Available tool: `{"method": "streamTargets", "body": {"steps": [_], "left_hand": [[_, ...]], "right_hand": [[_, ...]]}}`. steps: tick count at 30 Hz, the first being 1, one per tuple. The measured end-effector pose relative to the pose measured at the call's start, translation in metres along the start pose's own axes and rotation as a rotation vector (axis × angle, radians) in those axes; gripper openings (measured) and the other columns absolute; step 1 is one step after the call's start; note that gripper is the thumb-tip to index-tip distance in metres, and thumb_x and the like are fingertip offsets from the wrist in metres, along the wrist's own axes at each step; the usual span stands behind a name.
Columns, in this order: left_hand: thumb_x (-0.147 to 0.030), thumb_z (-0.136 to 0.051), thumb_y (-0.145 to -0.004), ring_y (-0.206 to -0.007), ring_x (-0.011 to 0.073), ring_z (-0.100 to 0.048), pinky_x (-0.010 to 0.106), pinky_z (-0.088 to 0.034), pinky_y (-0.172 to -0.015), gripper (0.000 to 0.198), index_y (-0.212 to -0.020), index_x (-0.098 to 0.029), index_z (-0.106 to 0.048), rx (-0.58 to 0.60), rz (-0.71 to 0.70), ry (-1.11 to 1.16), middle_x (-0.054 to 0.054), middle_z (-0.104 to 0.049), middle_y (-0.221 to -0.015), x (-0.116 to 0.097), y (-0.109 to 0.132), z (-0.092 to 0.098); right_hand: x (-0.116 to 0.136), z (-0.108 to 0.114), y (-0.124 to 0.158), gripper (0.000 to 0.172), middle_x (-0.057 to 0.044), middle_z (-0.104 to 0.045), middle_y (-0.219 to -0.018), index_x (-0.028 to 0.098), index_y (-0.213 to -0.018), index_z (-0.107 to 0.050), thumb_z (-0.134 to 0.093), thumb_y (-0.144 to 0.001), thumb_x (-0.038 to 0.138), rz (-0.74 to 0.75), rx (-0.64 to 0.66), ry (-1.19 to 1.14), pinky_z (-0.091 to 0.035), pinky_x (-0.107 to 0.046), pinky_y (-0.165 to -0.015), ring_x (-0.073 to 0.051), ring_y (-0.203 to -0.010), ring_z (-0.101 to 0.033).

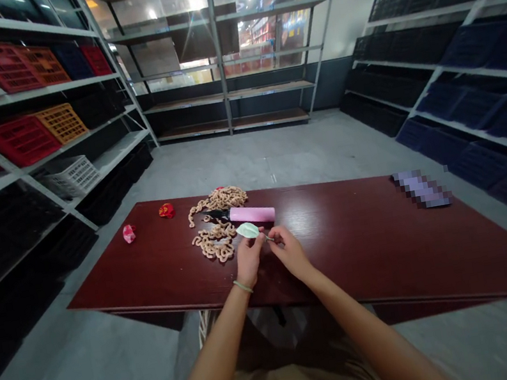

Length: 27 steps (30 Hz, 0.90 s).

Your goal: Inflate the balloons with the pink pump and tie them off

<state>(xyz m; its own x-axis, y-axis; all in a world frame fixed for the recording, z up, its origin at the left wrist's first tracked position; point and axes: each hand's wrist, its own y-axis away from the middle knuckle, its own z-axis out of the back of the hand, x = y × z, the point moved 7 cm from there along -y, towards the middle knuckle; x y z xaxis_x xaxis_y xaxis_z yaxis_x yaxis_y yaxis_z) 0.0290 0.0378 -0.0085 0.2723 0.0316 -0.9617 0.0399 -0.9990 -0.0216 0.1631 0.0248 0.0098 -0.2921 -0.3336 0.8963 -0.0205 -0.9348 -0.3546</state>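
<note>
A pale green leaf-shaped piece [247, 230] stands out from the closed fingertips of my left hand [250, 258], which wears a thin light band at the wrist. Close beside it, my right hand [290, 252] pinches a small thin bit [269, 238] between thumb and fingers; its kind is too small to make out. Just beyond my hands lies a pink cylinder [252, 214] with a black tapered end. Beige chain-like links lie in a far heap [223, 199] and a nearer heap [216, 241], left of my hands.
On the dark red table [342, 253], a red bundle [166, 211] and a pink bundle [129, 233] lie at the left. A blurred-out purple flat object [421, 189] rests at the right. Shelves with crates [21, 138] line the left; more racks [466, 63] stand right.
</note>
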Motion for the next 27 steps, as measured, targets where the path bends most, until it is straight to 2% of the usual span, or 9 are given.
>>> {"method": "streamTargets", "body": {"steps": [5,9,12,18,23,27], "left_hand": [[-0.029,-0.071,-0.077,-0.094,0.018,-0.064,0.028,-0.046,-0.086,0.031,-0.107,-0.019,-0.071,0.012,0.004,0.021,0.007,-0.071,-0.109,0.004,-0.001,0.0],[-0.034,-0.07,-0.079,-0.086,0.0164,-0.062,0.026,-0.046,-0.08,0.026,-0.097,-0.016,-0.07,0.002,-0.028,0.009,0.006,-0.071,-0.096,0.003,-0.001,0.001],[-0.04,-0.071,-0.079,-0.075,0.0142,-0.059,0.024,-0.046,-0.071,0.027,-0.089,-0.015,-0.067,-0.049,-0.049,0.022,0.003,-0.068,-0.084,0.001,0.001,0.005],[-0.046,-0.07,-0.077,-0.073,0.0142,-0.061,0.026,-0.05,-0.069,0.035,-0.093,-0.016,-0.065,-0.161,-0.052,0.146,0.003,-0.067,-0.083,-0.003,0.001,0.011],[-0.044,-0.071,-0.077,-0.067,0.0145,-0.065,0.028,-0.053,-0.064,0.041,-0.106,-0.017,-0.059,-0.209,0.044,0.278,0.0,-0.066,-0.077,-0.007,0.004,0.02],[-0.039,-0.075,-0.075,-0.072,0.0149,-0.069,0.027,-0.056,-0.065,0.049,-0.115,-0.02,-0.054,-0.141,0.079,0.345,0.001,-0.068,-0.086,-0.019,0.008,0.028]], "right_hand": [[-0.004,0.001,0.002,0.011,0.001,-0.057,-0.081,0.025,-0.092,-0.052,-0.055,-0.085,0.034,-0.026,-0.01,-0.02,-0.048,-0.029,-0.07,-0.017,-0.072,-0.056],[-0.004,0.001,0.004,0.013,0.002,-0.057,-0.079,0.025,-0.094,-0.051,-0.053,-0.088,0.037,-0.033,-0.016,-0.025,-0.049,-0.029,-0.067,-0.016,-0.07,-0.056],[0.001,-0.001,0.006,0.014,0.001,-0.059,-0.082,0.025,-0.094,-0.054,-0.053,-0.088,0.038,-0.013,-0.005,-0.008,-0.05,-0.03,-0.071,-0.016,-0.074,-0.059],[0.011,-0.002,0.009,0.016,-0.001,-0.064,-0.089,0.025,-0.094,-0.057,-0.052,-0.09,0.04,0.042,-0.009,0.096,-0.053,-0.033,-0.077,-0.018,-0.08,-0.063],[0.019,0.01,-0.022,0.024,-0.008,-0.063,-0.106,0.023,-0.109,-0.057,-0.041,-0.095,0.034,0.098,-0.034,0.328,-0.049,-0.039,-0.09,-0.021,-0.096,-0.061],[0.024,-0.006,-0.064,0.04,-0.013,-0.058,-0.128,0.02,-0.128,-0.055,-0.051,-0.088,0.024,0.175,0.119,0.552,-0.037,-0.047,-0.106,-0.028,-0.122,-0.049]]}}
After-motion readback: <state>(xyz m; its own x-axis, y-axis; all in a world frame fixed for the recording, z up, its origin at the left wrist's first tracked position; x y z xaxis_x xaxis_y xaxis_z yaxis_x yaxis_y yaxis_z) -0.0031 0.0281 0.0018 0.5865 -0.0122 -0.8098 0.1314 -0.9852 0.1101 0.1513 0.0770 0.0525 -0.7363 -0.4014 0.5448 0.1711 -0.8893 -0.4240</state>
